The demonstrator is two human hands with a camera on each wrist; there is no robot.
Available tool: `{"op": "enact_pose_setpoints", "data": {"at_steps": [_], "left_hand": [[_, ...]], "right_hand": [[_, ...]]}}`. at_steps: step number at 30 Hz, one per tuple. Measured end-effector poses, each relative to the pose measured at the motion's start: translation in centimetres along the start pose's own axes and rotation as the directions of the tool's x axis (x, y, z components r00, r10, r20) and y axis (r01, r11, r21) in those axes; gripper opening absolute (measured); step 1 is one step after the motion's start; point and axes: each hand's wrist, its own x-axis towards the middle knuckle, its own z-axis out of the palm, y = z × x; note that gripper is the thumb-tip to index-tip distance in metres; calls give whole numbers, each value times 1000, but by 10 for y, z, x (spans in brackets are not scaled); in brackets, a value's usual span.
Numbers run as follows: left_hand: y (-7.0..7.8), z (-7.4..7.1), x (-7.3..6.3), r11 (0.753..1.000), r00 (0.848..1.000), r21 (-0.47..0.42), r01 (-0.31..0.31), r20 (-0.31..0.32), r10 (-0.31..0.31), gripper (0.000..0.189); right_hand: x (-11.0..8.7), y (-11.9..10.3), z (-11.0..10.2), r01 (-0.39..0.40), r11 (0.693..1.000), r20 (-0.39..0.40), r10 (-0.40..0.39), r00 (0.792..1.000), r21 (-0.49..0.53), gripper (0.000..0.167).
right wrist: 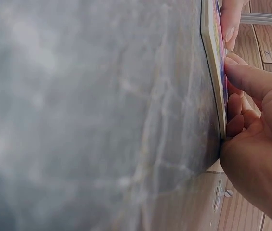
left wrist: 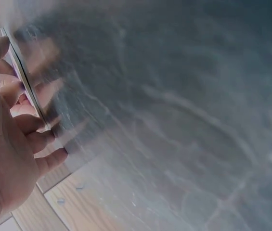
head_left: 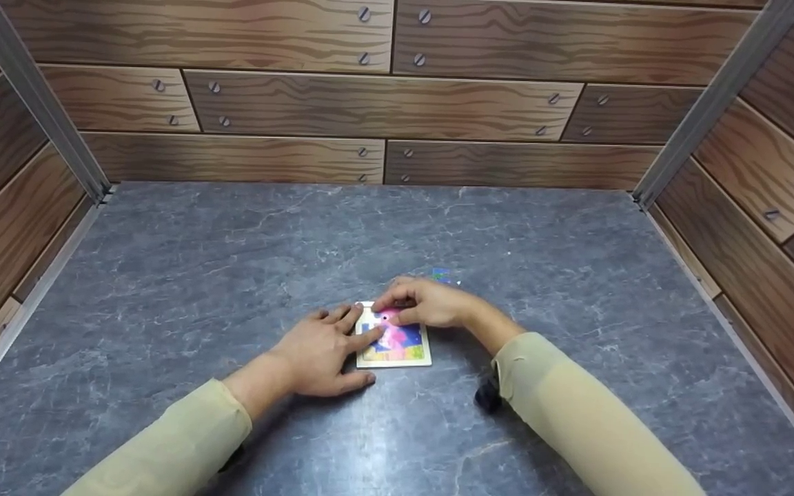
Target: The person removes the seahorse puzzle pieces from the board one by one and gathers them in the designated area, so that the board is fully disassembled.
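A small jigsaw puzzle (head_left: 395, 355) with a pale frame and a pink figure lies on the grey marbled table. At its left side is my left hand (head_left: 321, 351), fingers spread; the index fingertip touches the picture and the thumb lies by the lower left corner. My right hand (head_left: 435, 303) reaches over the upper right part, index fingertip near the top left and thumb on the pink figure. Whether a piece is between them is hidden. The right wrist view shows the puzzle's edge (right wrist: 213, 62) beside the bent fingers of my right hand (right wrist: 261, 106).
Blue and green puzzle pieces (head_left: 441, 274) lie just beyond my right hand, partly hidden by it. Wood-patterned walls (head_left: 287, 103) with metal corner posts (head_left: 721, 96) enclose the table (head_left: 231, 255) at the back and sides.
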Motion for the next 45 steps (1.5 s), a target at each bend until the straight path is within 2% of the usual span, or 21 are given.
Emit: {"op": "enact_pose_setpoints", "data": {"at_steps": [5,12,25,36,45], "left_hand": [[1,1,1,1000,1000,-4,1,-15,-2,76],[2,1,2,1000,1000,-8,-2,-22,2,74],[0,4,3,1000,999,27,-14,-44,15,72],[-1,4,4,999,997,30,-27,-72,29,67],[-1,6,4,999,997,46,-21,-71,24,62]], "right_hand": [[-1,1,1,18,1000,-7,-18,1000,5,33],[-1,1,2,5,1000,-9,-5,1000,-12,34],[1,1,0,9,999,-3,-9,1000,-30,32],[-1,-1,-1,20,1000,-5,-20,1000,-10,30],[0,0,0,25,999,1,-25,1000,-32,31]]}}
